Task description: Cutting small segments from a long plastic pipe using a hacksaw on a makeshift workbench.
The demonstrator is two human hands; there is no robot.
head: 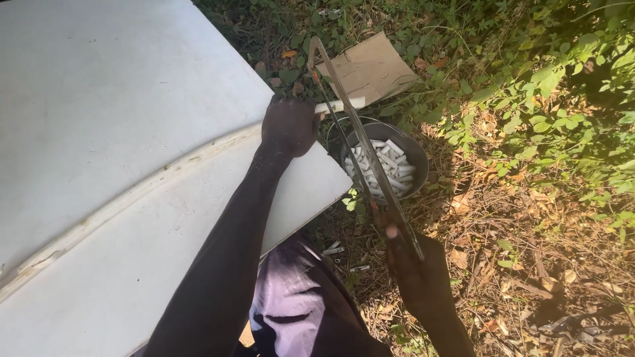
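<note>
Far left: big white panel [119, 165], lying tilted, with a raised seam running diagonally across it; it fills most of the left half. Left hand [289, 125] sits at the panel's right edge, fingers curled tight around a thin white pipe [340, 104], pinning it to the panel. The pipe's free end sticks out right past the edge, over the pan. Left arm in a dark sleeve runs down to bottom centre; pale purple cloth below it. Hacksaw [360, 142] crosses the pipe just right of the left hand, with the frame slanting from top near the cardboard down to the right hand. Right hand [413, 254] grips the saw handle, fingers closed round it and the thumb tip visible on top. Round metal pan [383, 162] sits on the ground just beside the panel edge, under the saw, holding short white cut pipe pieces [390, 173]. A few more pieces lie on the ground below the pan. Brown cardboard [367, 69] lies behind the pan. Right side: dry leaves, green weeds [562, 99].
</note>
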